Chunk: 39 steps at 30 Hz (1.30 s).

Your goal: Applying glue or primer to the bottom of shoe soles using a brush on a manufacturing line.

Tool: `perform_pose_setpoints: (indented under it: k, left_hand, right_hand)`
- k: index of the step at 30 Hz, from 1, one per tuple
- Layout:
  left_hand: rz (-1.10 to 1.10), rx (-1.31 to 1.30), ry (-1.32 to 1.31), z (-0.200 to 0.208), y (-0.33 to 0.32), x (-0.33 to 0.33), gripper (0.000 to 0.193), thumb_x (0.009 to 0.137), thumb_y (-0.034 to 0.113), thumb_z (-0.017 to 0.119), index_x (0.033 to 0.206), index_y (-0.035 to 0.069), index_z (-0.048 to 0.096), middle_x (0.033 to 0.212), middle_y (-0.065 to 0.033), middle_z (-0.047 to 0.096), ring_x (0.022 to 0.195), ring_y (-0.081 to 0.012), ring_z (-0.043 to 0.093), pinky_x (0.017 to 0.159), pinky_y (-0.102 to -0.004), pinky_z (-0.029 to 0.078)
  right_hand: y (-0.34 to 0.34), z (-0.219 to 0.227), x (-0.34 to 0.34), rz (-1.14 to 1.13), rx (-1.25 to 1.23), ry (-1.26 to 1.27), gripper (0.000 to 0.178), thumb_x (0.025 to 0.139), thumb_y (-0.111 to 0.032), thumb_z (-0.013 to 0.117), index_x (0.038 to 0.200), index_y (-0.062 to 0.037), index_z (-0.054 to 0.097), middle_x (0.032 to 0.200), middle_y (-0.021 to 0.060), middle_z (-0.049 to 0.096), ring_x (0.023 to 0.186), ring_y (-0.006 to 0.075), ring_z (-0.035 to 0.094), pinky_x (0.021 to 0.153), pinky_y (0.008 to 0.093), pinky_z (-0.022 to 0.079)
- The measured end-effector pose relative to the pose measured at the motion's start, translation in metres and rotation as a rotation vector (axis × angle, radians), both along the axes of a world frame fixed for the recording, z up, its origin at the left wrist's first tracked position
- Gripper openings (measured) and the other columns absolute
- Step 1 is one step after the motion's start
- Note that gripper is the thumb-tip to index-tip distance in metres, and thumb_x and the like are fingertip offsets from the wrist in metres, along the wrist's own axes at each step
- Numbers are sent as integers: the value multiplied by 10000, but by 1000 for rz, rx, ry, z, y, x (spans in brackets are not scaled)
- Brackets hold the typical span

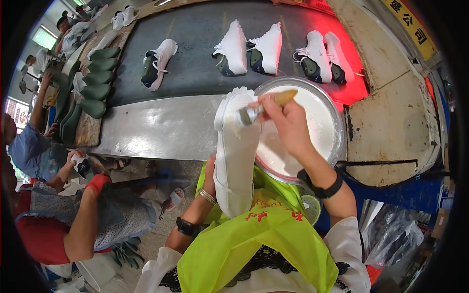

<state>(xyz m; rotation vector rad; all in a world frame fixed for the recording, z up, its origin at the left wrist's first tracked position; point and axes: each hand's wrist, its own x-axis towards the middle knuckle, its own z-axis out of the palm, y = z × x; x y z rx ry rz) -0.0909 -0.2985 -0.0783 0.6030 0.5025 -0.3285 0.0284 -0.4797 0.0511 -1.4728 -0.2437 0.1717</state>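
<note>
My left hand (210,172) grips a white shoe upper (237,161) from its left side, with most fingers hidden behind it. Its pale underside faces up, and the scalloped end points away from me. In my right hand (289,122) is a paintbrush (285,96) with a wooden handle. Its bristles touch the underside near the far end; this part is a little blurred. Below the right hand stands a round metal basin (338,122) containing white liquid (312,127).
A dark conveyor belt (195,53) carries several white shoe uppers (234,49), with red light at its right end. Several green shoe lasts (95,92) line a board at left. Nearby, a co-worker's red-gloved hand (97,183) is beside a shoe (83,165). Machine housing (400,107) stands right.
</note>
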Motion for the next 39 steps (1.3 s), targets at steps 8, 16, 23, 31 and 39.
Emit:
perform_pose_setpoints:
  k: [8, 16, 23, 31, 39]
  left_hand:
    - [-105, 180, -99, -17, 12, 3, 502, 945, 351, 304, 1157, -33, 548, 1021, -157, 656, 854, -224, 668, 752, -336, 561]
    - [13, -14, -73, -17, 18, 6, 549, 934, 416, 306, 1189, -14, 535, 1046, -161, 649, 885, -241, 658, 769, -366, 558]
    - [-40, 54, -167, 5, 13, 18, 546, 931, 416, 308, 1163, -18, 545, 1022, -154, 653, 868, -236, 660, 754, -352, 558]
    - [-178, 214, -159, 11, 17, 20, 519, 934, 369, 269, 1151, -3, 558, 1016, -150, 650, 855, -235, 656, 754, -351, 545]
    - [-151, 269, -101, 18, 13, 15, 529, 929, 388, 273, 1155, 4, 559, 1041, -149, 644, 886, -239, 649, 794, -351, 527]
  right_hand:
    - [-20, -11, 15, -168, -323, -83, 292, 964, -237, 501, 1036, 29, 596, 945, 98, 678, 802, 115, 620, 706, 265, 505]
    - [-10, 7, -35, -149, -307, -124, 163, 905, -130, 566, 969, 2, 637, 889, 86, 676, 774, 157, 640, 699, 260, 489]
    - [13, -7, -37, -169, -436, -704, 146, 874, -92, 583, 985, -22, 647, 979, 96, 659, 821, 188, 651, 706, 272, 499]
    - [18, 28, -8, -91, -207, -123, 276, 928, -244, 550, 979, 14, 633, 797, 53, 663, 712, 78, 585, 631, 253, 474]
    - [4, 42, 24, -254, -317, -133, 324, 941, -258, 533, 985, 52, 618, 874, 86, 684, 684, 81, 595, 645, 231, 512]
